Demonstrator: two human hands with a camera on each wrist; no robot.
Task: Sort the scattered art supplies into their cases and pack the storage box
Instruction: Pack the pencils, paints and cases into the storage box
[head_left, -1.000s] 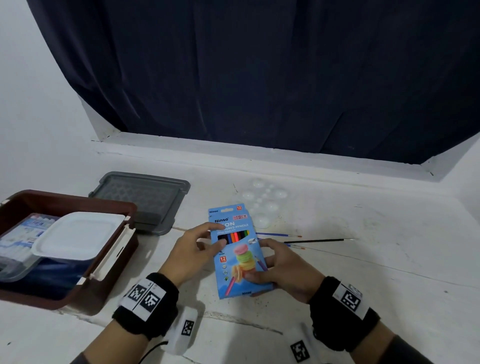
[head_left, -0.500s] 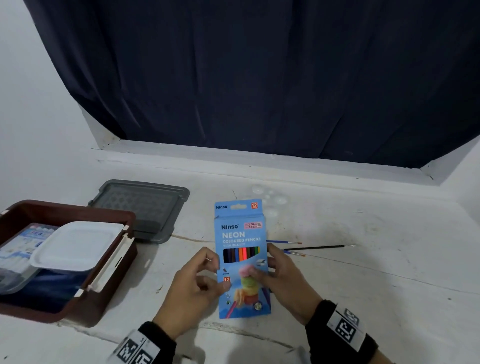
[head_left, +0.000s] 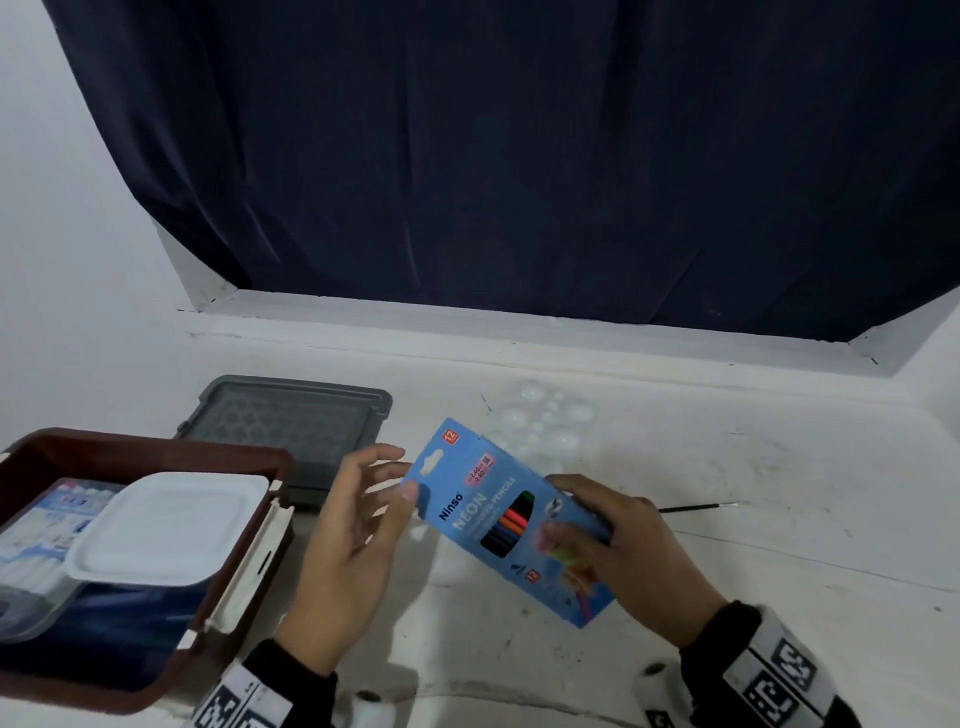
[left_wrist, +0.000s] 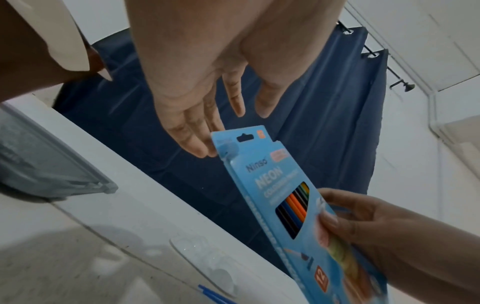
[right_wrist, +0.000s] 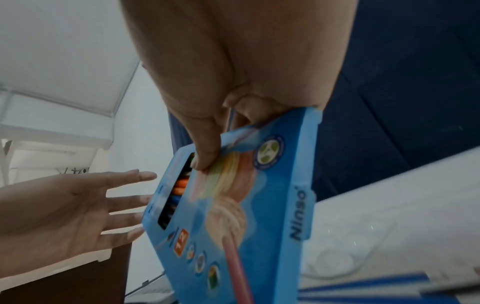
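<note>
While my right hand (head_left: 631, 558) is pinching the pencil box (head_left: 506, 522) at center frame, my spread left hand (head_left: 353, 545) is only touching it; it may slip.

storage box (head_left: 156, 452): left and near sides cut by the head view's edge.
supplies under white lid (head_left: 161, 525): mostly covered; printing illegible.
pencil box (head_left: 498, 514): lower half hidden by right hand (head_left: 628, 561); small print blurred.
paintbrush (head_left: 696, 507): inner end behind the right hand.
</note>
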